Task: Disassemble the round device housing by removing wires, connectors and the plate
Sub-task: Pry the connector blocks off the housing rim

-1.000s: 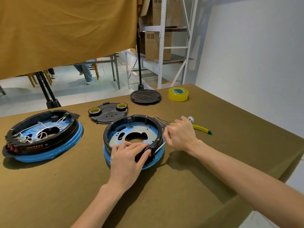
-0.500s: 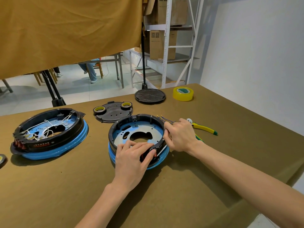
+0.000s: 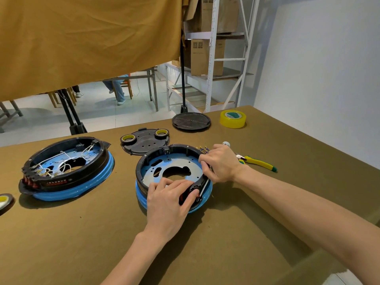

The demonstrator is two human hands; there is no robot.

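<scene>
The round device housing (image 3: 164,150), a black ring on a blue base, lies at the table's middle. Its blue-grey metal plate (image 3: 178,161) sits inside. My left hand (image 3: 166,202) grips the near rim, fingers on the plate and thumb against a red connector block (image 3: 186,197) on the outside. My right hand (image 3: 221,163) curls over the right rim and holds a thin rod-like tool (image 3: 205,185) that runs along the rim. A bundle of loose wires with yellow terminals (image 3: 202,149) lies just behind that hand.
A second housing (image 3: 67,167), with white wires inside, sits at the left. Behind are a black cover (image 3: 144,141) carrying two tape rolls, a round black disc (image 3: 191,121) and yellow tape (image 3: 233,119). Yellow-green pliers (image 3: 259,162) lie right of my right hand.
My right hand has shifted left from beside the housing onto its right rim. My left hand has stayed on the near rim.
</scene>
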